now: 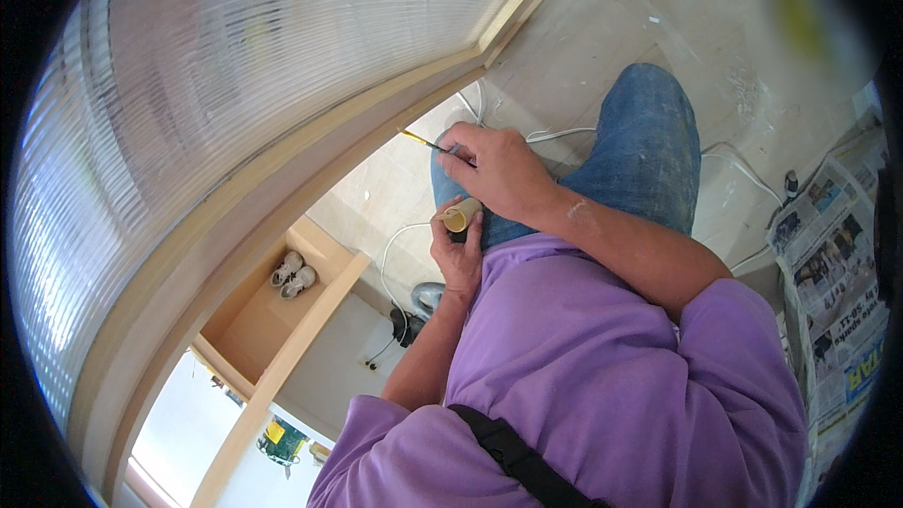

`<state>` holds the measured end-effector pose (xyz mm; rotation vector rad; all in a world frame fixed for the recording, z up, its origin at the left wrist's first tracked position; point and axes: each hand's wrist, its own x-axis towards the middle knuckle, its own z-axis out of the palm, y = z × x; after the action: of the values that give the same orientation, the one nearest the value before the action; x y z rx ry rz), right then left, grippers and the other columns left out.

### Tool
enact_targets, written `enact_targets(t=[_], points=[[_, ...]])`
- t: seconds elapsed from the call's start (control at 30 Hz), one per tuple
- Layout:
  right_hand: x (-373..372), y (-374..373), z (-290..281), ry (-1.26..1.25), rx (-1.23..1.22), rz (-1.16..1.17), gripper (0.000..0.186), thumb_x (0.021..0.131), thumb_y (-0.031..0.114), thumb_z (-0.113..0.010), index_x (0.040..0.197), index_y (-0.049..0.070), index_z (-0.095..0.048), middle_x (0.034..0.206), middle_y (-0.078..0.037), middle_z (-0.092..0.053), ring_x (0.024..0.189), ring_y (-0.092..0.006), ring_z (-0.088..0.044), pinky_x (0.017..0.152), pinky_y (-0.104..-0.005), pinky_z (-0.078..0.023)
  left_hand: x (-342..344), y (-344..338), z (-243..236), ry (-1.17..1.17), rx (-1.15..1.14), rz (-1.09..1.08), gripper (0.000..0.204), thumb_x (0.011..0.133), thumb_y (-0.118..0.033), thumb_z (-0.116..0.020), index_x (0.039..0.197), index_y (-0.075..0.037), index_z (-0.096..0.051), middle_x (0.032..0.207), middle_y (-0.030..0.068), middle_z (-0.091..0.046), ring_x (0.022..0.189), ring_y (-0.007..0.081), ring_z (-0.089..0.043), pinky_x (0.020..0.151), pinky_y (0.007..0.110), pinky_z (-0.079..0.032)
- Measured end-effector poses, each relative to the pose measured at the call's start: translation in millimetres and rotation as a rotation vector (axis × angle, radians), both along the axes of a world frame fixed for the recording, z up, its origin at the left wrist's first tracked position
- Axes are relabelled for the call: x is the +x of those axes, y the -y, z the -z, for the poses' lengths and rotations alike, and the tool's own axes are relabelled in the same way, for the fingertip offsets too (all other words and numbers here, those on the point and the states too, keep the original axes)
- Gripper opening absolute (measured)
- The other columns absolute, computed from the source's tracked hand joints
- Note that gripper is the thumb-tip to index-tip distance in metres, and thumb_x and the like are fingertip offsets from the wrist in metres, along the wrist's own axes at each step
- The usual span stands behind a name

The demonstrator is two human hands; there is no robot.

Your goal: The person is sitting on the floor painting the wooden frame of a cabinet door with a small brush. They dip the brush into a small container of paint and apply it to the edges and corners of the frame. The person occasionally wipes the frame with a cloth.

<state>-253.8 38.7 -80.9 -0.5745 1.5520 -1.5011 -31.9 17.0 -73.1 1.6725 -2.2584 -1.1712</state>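
Two hands work close together above the knee (640, 146). Right hand (499, 169): fingers pinched together on a thin brush (425, 142), yellow and dark along its handle. Brush long axis runs from the fingers up and to the left; its free end points at the wooden frame (310, 146) and lies just beside the frame's edge. Contact with the wood cannot be told.

Left hand (458, 259): fingers wrapped around a small tan cup (461, 215), held just below the right hand. Cup's open mouth faces left and slightly down; contents not visible.

Surface: the frame is pale wood, curving across the view, with a ribbed translucent panel (235, 66) filling it above.

Room: pale floor (658, 9) with scuffs and white cable (564, 134) beside the knee. Newspaper (837, 273) spread at far right. Lower left, a wooden shelf (282, 320) holds a pair of white shoes (293, 273). Person wears blue jeans and a purple shirt (583, 376).
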Motion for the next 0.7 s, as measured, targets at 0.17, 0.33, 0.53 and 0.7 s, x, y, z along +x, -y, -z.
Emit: enact_targets(t=[0.17,0.33,0.53,0.7], points=[[0,-3,-6,0.074,0.01,0.021,0.018,0.097,0.02,-0.075,0.103,0.004,-0.072,0.079,-0.018,-0.076,0.072,-0.0357,-0.076,0.068,-0.0446,-0.06,-3,0,-4,0.03,-0.016,0.012,0.042,0.098,-0.013,-0.081,0.133,-0.003,-0.061,0.12,0.0148,-0.075,0.111,0.0213,-0.072,0.098,0.036,-0.057],[-4,-2,-10,0.019,0.013,-0.043,0.019,0.098,0.018,-0.075,0.109,0.002,-0.072,0.085,-0.02,-0.077,0.076,-0.0303,-0.078,0.069,-0.0399,-0.06,-3,-1,-3,0.015,-0.004,0.003,0.043,0.098,-0.014,-0.081,0.134,-0.004,-0.061,0.12,0.0149,-0.075,0.11,0.0206,-0.072,0.097,0.035,-0.057],[-2,-2,-10,0.053,0.013,-0.011,0.018,0.097,0.018,-0.075,0.105,0.003,-0.071,0.082,-0.019,-0.076,0.074,-0.0334,-0.077,0.068,-0.0423,-0.06,-2,-1,-4,0.007,0.016,-0.013,0.043,0.098,-0.011,-0.08,0.135,-0.003,-0.06,0.12,0.0127,-0.074,0.111,0.0184,-0.068,0.099,0.035,-0.055],[2,0,-8,0.007,-0.012,0.014,0.016,0.097,0.02,-0.075,0.101,0.004,-0.071,0.078,-0.017,-0.076,0.071,-0.0354,-0.076,0.067,-0.0443,-0.06,-5,-1,-6,0.023,0.018,-0.019,0.044,0.097,-0.01,-0.081,0.135,-0.003,-0.06,0.12,0.013,-0.074,0.111,0.0185,-0.068,0.099,0.035,-0.055]])
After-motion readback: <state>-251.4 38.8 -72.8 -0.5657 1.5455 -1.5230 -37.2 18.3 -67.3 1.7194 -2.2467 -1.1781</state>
